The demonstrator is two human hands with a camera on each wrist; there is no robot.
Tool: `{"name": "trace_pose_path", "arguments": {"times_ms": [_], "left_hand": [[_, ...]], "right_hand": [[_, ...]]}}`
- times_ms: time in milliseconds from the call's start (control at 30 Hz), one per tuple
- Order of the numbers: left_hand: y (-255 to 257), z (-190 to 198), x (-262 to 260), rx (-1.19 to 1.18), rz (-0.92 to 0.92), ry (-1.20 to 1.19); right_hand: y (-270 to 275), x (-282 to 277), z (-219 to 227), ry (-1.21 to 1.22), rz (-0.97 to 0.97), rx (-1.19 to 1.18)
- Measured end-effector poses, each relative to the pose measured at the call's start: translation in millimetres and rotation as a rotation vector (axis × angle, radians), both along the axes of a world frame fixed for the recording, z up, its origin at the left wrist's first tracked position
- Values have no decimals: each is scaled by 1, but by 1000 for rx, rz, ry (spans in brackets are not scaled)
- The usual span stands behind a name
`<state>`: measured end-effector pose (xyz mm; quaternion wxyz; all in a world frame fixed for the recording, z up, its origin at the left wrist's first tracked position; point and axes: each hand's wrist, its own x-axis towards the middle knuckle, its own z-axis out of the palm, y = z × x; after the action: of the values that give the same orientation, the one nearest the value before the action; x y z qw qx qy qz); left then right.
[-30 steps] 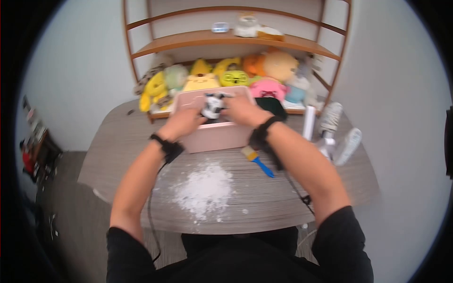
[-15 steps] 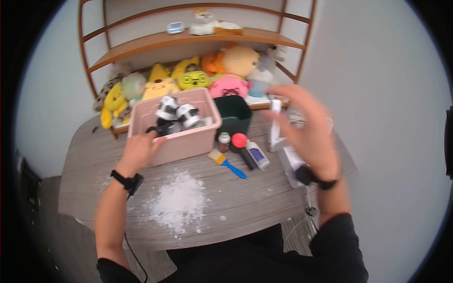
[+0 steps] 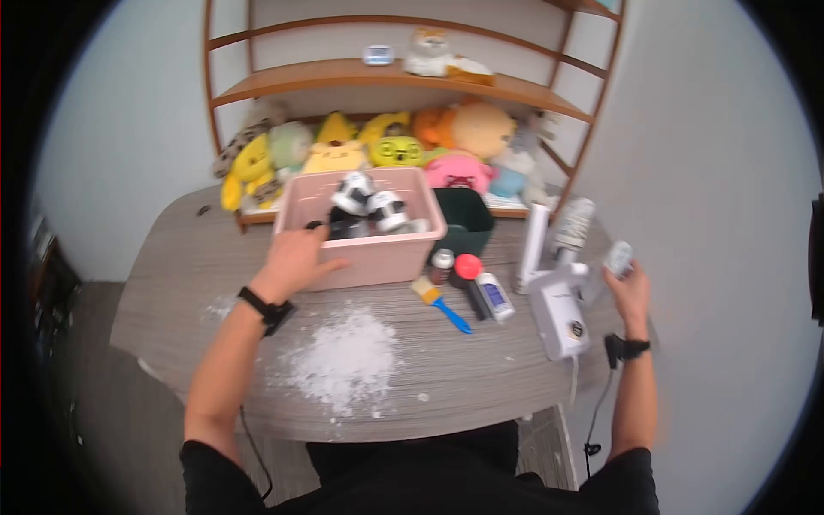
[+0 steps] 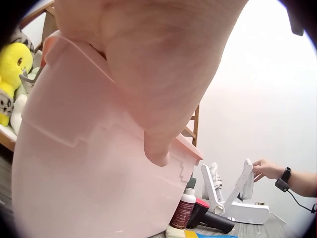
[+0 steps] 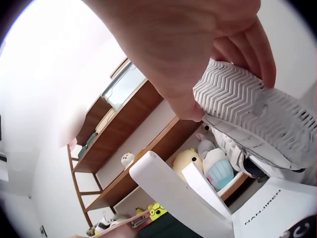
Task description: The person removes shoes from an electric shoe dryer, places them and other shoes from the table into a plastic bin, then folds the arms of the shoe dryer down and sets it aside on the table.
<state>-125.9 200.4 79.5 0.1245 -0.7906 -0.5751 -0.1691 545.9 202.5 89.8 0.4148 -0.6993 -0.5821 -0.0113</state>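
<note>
My left hand (image 3: 296, 259) grips the front rim of a pink plastic bin (image 3: 378, 260), fingers over the edge and thumb (image 4: 157, 151) down the outer wall. Inside the bin lie black-and-white items (image 3: 352, 194) and some dark ones. Far to the right, my right hand (image 3: 633, 294) holds a white shoe (image 5: 233, 91), its fingers on the zigzag-patterned sole. That shoe is beside a white two-armed device (image 3: 560, 316) lettered NANJIREN. A second white shoe (image 3: 573, 225) stands behind the device's arms.
White powder (image 3: 343, 360) is spread over the front of the table. A blue-handled brush (image 3: 445, 307), a white bottle (image 3: 495, 296), a brown bottle (image 3: 442, 266) and a red-topped black object (image 3: 469, 279) lie before a dark green bin (image 3: 463, 219). Plush toys (image 3: 395, 150) fill the shelf behind.
Both hands were in the pink bin. The left has settled on its front rim, while the right has left the bin, crossed above the white device and taken hold of the shoe.
</note>
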Motion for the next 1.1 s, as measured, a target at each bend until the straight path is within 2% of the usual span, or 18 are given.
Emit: {"name": "trace_pose_path", "arguments": {"times_ms": [33,200,267,367,400,433,467,500,567,633,700,767,833,867,933,1000,1033,1100], "left_hand": [[-1,1,0,9,-9,-10],[-5,6,5,-8,17,-9],[-7,9,7,92,-46,-251],[-20,29,26,225,-135,-305],[-29,41,41,222,-138,-305],[-43,54,62,169,-282,-448],[-55,65,83,118,-422,-588],[-67,73,102,119,-417,-584],[-86,83,131,-151,-739,-925],[-88,80,141,-195,-904,-893],[-82,68,131,-260,-848,-1021],[-80,66,96,-225,-576,-999],[-68,70,61,63,-321,-838],[-59,73,45,93,-238,-939],[-39,77,21,140,-148,-1049],[-18,71,-1,98,52,-860],[-1,53,-10,104,59,-866],[29,18,-22,66,162,-455]], "right_hand": [[-5,-10,12,-113,-107,39],[-23,-25,82,-93,-144,272],[-42,-40,114,-72,-156,336],[-71,-79,148,64,16,484],[-80,-99,152,180,279,545],[-87,-120,150,299,546,599],[-95,-141,144,362,688,489],[-102,-164,135,424,831,377],[-101,-209,112,297,1150,271],[-101,-258,84,610,1380,130],[-96,-277,86,821,1385,-17],[-74,-259,104,335,1262,-118],[-34,-237,112,185,1030,-8],[-2,-222,102,220,904,100],[43,-186,112,-83,579,189],[113,-129,102,-284,386,137],[141,-108,100,-348,276,58],[171,-81,91,-416,170,-14]]}}
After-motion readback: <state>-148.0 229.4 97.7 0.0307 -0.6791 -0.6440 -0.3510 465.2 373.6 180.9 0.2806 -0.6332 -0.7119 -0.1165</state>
